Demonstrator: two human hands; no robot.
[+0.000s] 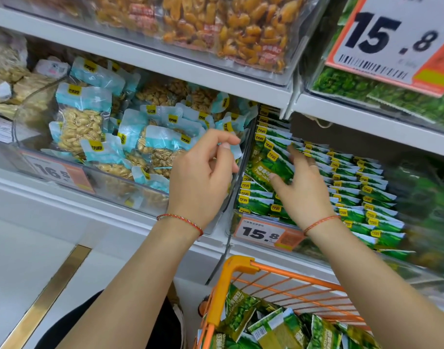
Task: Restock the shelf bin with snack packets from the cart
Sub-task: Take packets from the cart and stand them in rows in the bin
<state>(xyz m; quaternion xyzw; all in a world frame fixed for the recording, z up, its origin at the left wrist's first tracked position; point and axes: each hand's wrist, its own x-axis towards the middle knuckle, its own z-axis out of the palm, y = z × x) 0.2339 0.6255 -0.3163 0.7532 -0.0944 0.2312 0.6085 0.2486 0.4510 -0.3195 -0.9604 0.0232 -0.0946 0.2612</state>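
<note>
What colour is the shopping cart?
Orange. The cart shows its orange rim and wire sides at the bottom of the head view.

left hand (203,177) raised, fingers loosely curled | right hand (301,187) raised, fingers spread
</note>
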